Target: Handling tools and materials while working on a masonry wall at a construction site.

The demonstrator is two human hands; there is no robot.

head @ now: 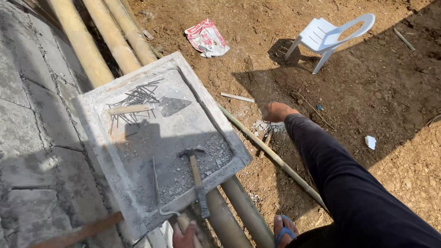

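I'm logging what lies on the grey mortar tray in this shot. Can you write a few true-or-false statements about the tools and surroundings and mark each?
1. A hammer lies on the grey tray, handle toward the camera. True.
2. The trowel lies beside a pile of nails. True.
3. The white plastic chair stands upright on its legs. False: it lies tipped over on the dirt.
4. The left hand grips the hammer's handle. False: it holds a pale rod-like piece at the bottom edge, apart from the hammer.
5. The right hand reaches out over the dirt, away from the tray. True.
6. The tray rests on a wooden table. False: it sits across bamboo poles.
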